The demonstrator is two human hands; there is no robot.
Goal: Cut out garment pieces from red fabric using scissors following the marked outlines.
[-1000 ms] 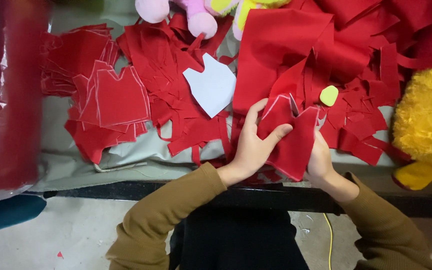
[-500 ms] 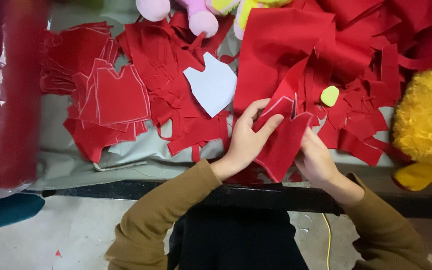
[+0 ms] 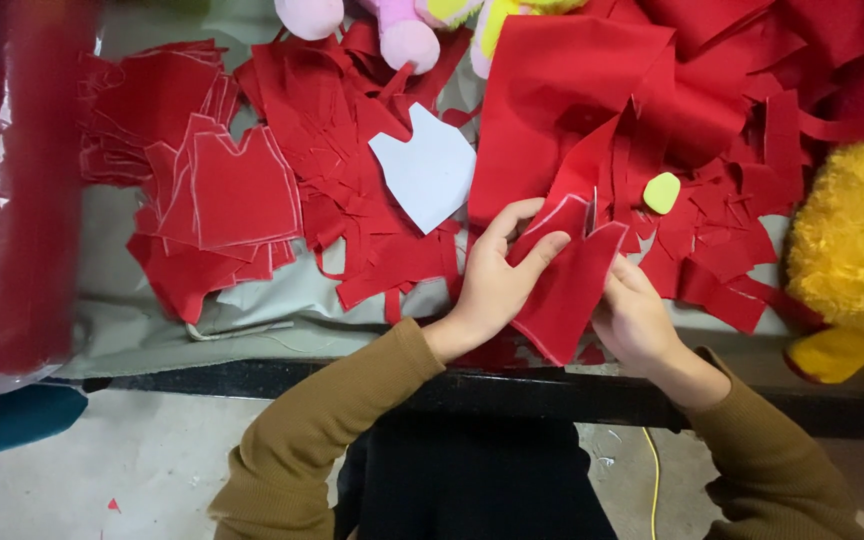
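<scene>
My left hand [image 3: 497, 280] and my right hand [image 3: 635, 318] both grip one cut piece of red felt [image 3: 567, 285] with chalk-white outline marks, held between them just above the near edge of the table. The left thumb and fingers pinch its upper left corner; the right hand holds its right side from below. Behind it lies a heap of red fabric [image 3: 592, 100] and scraps. A white paper pattern [image 3: 427, 175] lies to the upper left of my left hand. A small yellow-green chalk piece [image 3: 661, 192] rests among scraps above my right hand.
A stack of cut red pieces [image 3: 222, 190] sits at the left on the grey table cover [image 3: 282, 300]. A yellow plush toy [image 3: 857, 250] stands at the right, pink and yellow plush toys [image 3: 402, 25] at the back. A red fabric roll [image 3: 12, 190] is at the far left.
Both hands have lifted and turned the red felt piece, tilting it more upright; the left fingers shifted from lying flat on it to pinching its top corner.
</scene>
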